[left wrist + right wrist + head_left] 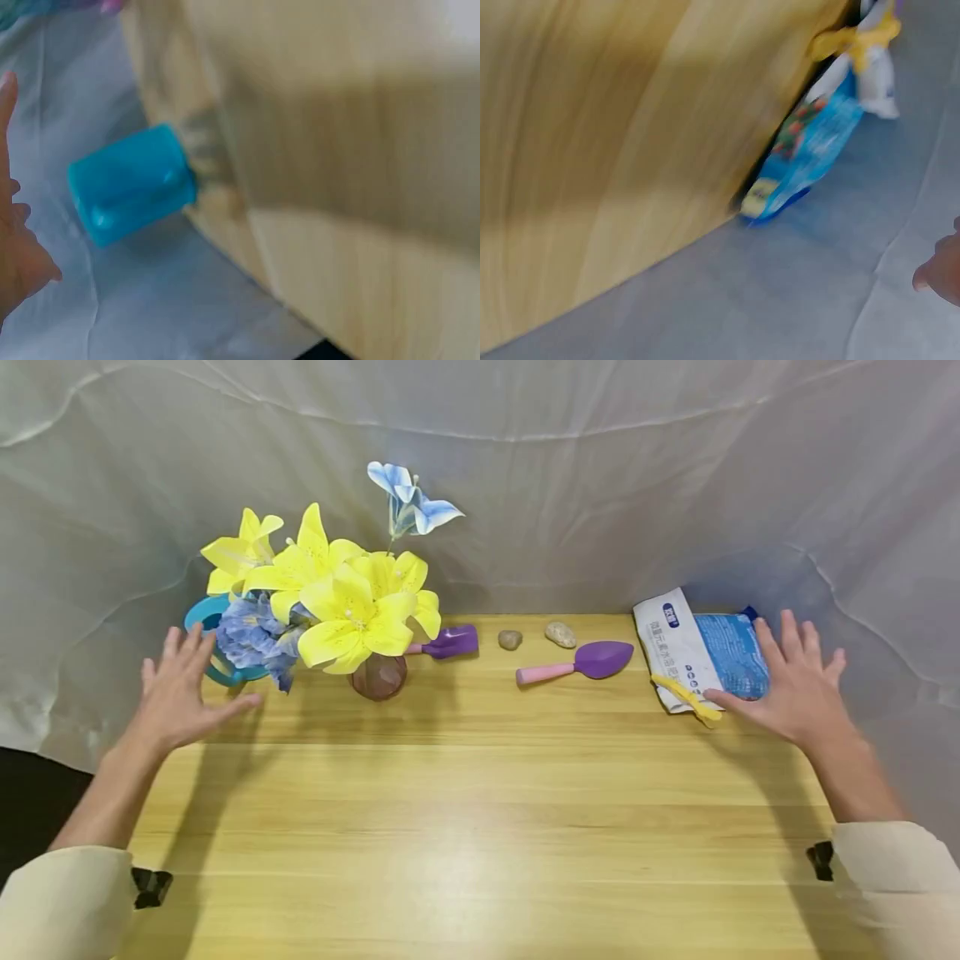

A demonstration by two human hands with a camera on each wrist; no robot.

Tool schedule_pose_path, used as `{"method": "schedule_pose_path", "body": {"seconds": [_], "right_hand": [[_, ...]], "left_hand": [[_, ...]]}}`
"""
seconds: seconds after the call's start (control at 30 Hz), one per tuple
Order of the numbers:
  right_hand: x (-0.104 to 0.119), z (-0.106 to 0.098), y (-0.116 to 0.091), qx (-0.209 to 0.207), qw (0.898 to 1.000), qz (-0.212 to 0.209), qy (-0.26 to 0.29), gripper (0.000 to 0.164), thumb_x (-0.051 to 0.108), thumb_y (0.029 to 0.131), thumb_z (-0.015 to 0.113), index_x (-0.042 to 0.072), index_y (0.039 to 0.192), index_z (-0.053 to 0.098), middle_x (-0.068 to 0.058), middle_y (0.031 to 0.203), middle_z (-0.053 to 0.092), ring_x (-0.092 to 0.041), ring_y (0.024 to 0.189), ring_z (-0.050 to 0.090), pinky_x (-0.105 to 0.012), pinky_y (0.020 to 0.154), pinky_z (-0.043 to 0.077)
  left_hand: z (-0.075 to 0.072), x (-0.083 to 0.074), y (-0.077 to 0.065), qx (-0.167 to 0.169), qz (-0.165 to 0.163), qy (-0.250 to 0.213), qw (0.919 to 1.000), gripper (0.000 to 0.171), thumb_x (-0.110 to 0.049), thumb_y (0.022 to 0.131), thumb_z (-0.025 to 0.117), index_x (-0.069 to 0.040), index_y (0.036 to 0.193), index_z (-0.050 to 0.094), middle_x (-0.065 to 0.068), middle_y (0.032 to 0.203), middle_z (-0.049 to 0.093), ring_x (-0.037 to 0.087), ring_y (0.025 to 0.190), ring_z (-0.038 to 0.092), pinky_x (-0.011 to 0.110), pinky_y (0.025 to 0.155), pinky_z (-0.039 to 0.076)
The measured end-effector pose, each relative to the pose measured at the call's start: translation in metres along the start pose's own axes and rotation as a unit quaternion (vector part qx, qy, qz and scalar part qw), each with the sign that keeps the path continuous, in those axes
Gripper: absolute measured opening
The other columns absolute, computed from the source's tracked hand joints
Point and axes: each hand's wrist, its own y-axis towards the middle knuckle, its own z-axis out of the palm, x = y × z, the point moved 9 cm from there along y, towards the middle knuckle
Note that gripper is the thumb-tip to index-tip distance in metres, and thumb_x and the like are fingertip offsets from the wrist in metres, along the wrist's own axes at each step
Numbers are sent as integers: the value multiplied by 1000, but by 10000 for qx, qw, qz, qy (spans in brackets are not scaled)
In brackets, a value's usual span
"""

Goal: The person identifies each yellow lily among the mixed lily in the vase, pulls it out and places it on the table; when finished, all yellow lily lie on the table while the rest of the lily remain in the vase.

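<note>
My left hand [176, 693] hovers with fingers spread at the left of the table, close to a blue container [135, 184] and the blue ruffled flower [257, 633] in front of it. Yellow lilies [352, 610] rise beside that from a round, see-through vase [380, 679]. On the other side, my right hand [802, 693] is also spread and holds nothing. It is nearest to a white and blue packet [731, 652] with a yellow clip [688, 697] across its folded-over end. In the right wrist view the packet [814, 142] looks blurred.
Along the back lie a purple trowel [603, 659] with a pink handle, a purple spade [453, 642] and two stones, one brown [510, 639] and one pale [560, 634]. A light blue flower [412, 506] stands taller behind the lilies. Grey cloth [525, 510] hangs behind the wooden table [480, 810].
</note>
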Motion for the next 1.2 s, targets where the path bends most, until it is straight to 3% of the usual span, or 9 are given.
{"method": "schedule_pose_path", "body": {"seconds": [0.13,0.23,0.33,0.47,0.6,0.7,1.03,1.13,1.2], "right_hand": [[35,-6,7,-226,9980,-385,448,107,59,68,62,16,143,0,-3,145,-15,-30,130,-14,-65,93,-6],[67,-6,15,-291,9933,-596,948,106,57,67,66,19,143,3,0,146,-7,-29,132,-4,-62,97,4],[102,-4,24,-302,9858,-750,1472,104,56,66,68,21,143,8,-1,147,4,-31,131,9,-58,98,14],[157,2,37,-451,9692,-948,2228,94,53,66,69,17,140,25,-10,139,31,-33,123,31,-54,95,27],[222,11,44,-668,9364,-1361,3165,76,46,68,71,13,131,43,-11,124,50,-27,107,51,-43,91,38],[272,22,45,-490,9028,-1638,3947,64,40,71,70,14,126,50,-6,119,55,-18,100,55,-34,87,42],[406,31,56,-571,7930,-1938,5747,32,17,76,69,0,103,64,-12,98,64,-20,85,62,-23,73,49],[425,26,64,-880,7973,-1587,5757,17,8,79,66,1,94,67,-9,83,66,-11,67,61,-17,63,48],[434,24,69,-1068,8111,-1275,5607,16,2,78,62,2,93,68,-7,77,66,-7,57,56,-14,58,45]], "left_hand": [[28,-18,2,73,223,-512,9984,95,-47,71,66,-6,141,17,19,144,7,38,130,-5,66,93,-3],[50,-29,7,288,101,-914,9953,80,-47,71,67,7,121,37,32,108,43,46,98,40,56,78,33],[65,-42,15,664,-208,-1711,9828,81,-44,73,68,5,126,31,30,109,44,40,94,44,49,74,39],[76,-67,30,1296,-545,-3315,9329,95,-32,79,65,-18,142,-5,11,146,-4,34,130,3,56,99,14],[79,-90,46,1595,-273,-4473,8796,77,-13,86,58,-20,142,6,7,146,1,33,131,4,58,98,17],[77,-96,54,1414,198,-4913,8592,73,0,83,57,-23,140,19,4,143,16,30,130,14,56,94,27],[95,-85,61,947,7,-5319,8415,71,5,78,62,-19,136,31,5,138,30,27,126,26,51,95,30],[97,-86,62,855,-75,-5138,8536,67,3,76,65,-11,134,35,5,128,41,21,117,39,40,92,37],[100,-84,62,878,-119,-5483,8316,62,7,75,64,-7,130,39,4,117,50,17,106,49,42,89,40]]}}
